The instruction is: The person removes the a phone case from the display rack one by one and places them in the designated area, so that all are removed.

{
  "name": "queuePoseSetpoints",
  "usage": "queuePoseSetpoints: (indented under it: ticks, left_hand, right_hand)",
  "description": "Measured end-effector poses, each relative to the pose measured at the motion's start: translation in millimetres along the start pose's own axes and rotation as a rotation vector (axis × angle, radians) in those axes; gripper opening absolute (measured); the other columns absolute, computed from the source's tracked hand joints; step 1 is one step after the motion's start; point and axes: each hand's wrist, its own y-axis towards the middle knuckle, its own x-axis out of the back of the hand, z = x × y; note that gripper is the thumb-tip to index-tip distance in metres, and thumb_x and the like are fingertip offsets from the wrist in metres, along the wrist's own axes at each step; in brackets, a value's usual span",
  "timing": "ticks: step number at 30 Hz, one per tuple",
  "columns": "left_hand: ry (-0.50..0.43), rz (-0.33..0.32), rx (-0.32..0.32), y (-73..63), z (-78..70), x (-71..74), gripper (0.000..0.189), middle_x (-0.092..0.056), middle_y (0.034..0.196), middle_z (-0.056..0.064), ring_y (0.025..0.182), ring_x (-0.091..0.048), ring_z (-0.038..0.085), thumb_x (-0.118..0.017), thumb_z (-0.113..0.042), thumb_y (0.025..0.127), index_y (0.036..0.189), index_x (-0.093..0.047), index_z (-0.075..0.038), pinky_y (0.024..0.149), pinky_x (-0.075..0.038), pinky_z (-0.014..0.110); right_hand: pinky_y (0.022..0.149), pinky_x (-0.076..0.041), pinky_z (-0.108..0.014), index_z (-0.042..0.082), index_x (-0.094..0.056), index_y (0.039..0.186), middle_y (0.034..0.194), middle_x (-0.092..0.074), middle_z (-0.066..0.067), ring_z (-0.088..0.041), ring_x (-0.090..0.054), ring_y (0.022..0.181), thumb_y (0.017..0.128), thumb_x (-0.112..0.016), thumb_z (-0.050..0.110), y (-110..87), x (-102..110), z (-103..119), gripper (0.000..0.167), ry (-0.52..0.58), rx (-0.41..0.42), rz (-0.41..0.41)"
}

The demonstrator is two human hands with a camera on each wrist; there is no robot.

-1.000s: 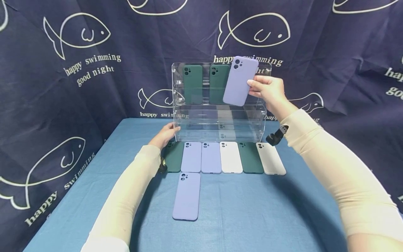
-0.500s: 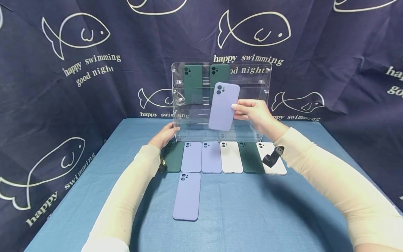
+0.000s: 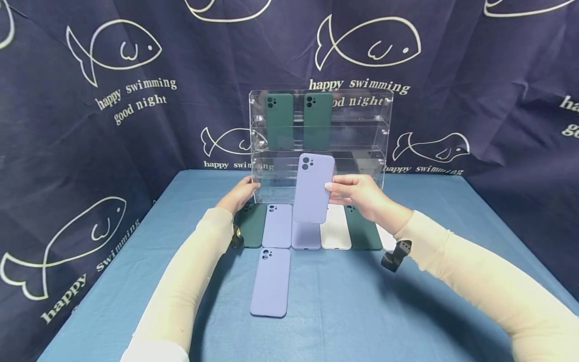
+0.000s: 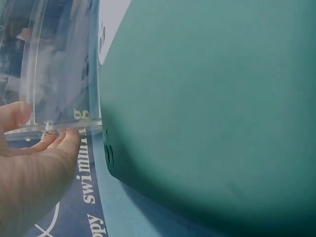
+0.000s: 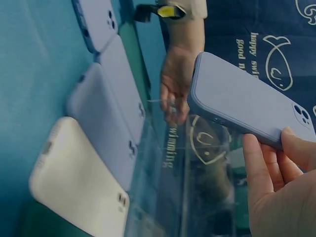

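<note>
My right hand (image 3: 362, 195) pinches a lavender phone case (image 3: 313, 188) by its right edge, thumb on the back face. The case is nearly upright in front of the lower tiers of a clear acrylic display rack (image 3: 271, 193). With thumb and fingers, my left hand (image 4: 34, 168) grips the rack's left side edge low down. Two green phone cases, a left one (image 3: 279, 120) and a right one (image 3: 318, 120), stand on the rack's top tier. A lavender case (image 3: 306, 239) lying on the table is partly hidden behind the held one.
A row of cases lies before the rack: green (image 3: 251, 226), lavender (image 3: 277, 226), white (image 3: 336, 229), another green (image 3: 364, 229) and a white one (image 3: 386, 240) partly behind my wrist. One lavender case (image 3: 270, 284) lies nearer on the blue tablecloth (image 3: 344, 306).
My right hand has brought the lavender case down and to the left, from the rack's top right to before its lower tiers. The left hand has stayed on the rack's side.
</note>
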Motion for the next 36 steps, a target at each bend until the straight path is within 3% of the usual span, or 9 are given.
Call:
queuePoseSetpoints:
  ticks: [10, 18, 24, 31, 36]
  left_hand:
    - [-0.003, 0.011, -0.018, -3.4, -1.6, -0.8, 0.061, -0.005, 0.163, 0.013, 0.15, -0.013, 0.028, -0.038, -0.013, 0.105, 0.156, -0.007, -0.006, 0.126, -0.016, 0.037]
    - [0.039, -0.002, -0.023, 1.5, 0.0, 0.5, 0.06, -0.008, 0.163, 0.014, 0.149, -0.016, 0.029, -0.038, -0.015, 0.105, 0.156, -0.009, -0.005, 0.126, -0.018, 0.039]
    - [0.037, -0.003, -0.038, 1.5, 0.6, 2.2, 0.06, -0.01, 0.163, 0.014, 0.149, -0.016, 0.029, -0.039, -0.016, 0.105, 0.156, -0.009, -0.004, 0.126, -0.017, 0.038]
    - [0.058, 0.001, -0.009, 4.1, 0.4, 3.3, 0.06, -0.01, 0.163, 0.013, 0.149, -0.016, 0.028, -0.038, -0.018, 0.105, 0.156, -0.009, -0.006, 0.126, -0.018, 0.039]
    - [0.059, 0.011, -0.004, 4.5, 0.8, 3.7, 0.06, -0.008, 0.163, 0.012, 0.15, -0.015, 0.028, -0.037, -0.019, 0.106, 0.156, -0.008, -0.007, 0.126, -0.016, 0.04]
  right_hand:
    - [0.09, -0.06, -0.035, -0.014, -0.048, 0.131, 0.082, -0.071, 0.008, -0.009, -0.069, 0.08, 0.093, -0.063, 0.009, -15.4, -0.5, -28.8, 0.047, 0.01, -0.078, 0.06]
    - [0.091, -0.06, -0.035, -0.015, -0.046, 0.134, 0.084, -0.071, 0.007, -0.009, -0.069, 0.081, 0.094, -0.062, 0.011, -20.6, 2.5, -42.9, 0.05, -0.002, -0.116, 0.083]
    - [0.091, -0.06, -0.04, -0.013, -0.056, 0.123, 0.082, -0.072, 0.002, -0.012, -0.07, 0.08, 0.093, -0.064, 0.009, -28.6, -3.0, -57.3, 0.038, 0.008, -0.145, 0.129]
    - [0.088, -0.061, -0.038, -0.02, -0.047, 0.127, 0.083, -0.068, -0.003, -0.014, -0.066, 0.079, 0.093, -0.062, 0.006, -41.5, -15.9, -79.7, 0.046, 0.046, -0.235, 0.181]
    - [0.086, -0.061, -0.037, -0.018, -0.052, 0.123, 0.08, -0.067, -0.003, -0.014, -0.065, 0.077, 0.092, -0.064, 0.006, -50.5, -22.2, -90.4, 0.041, 0.041, -0.304, 0.19]
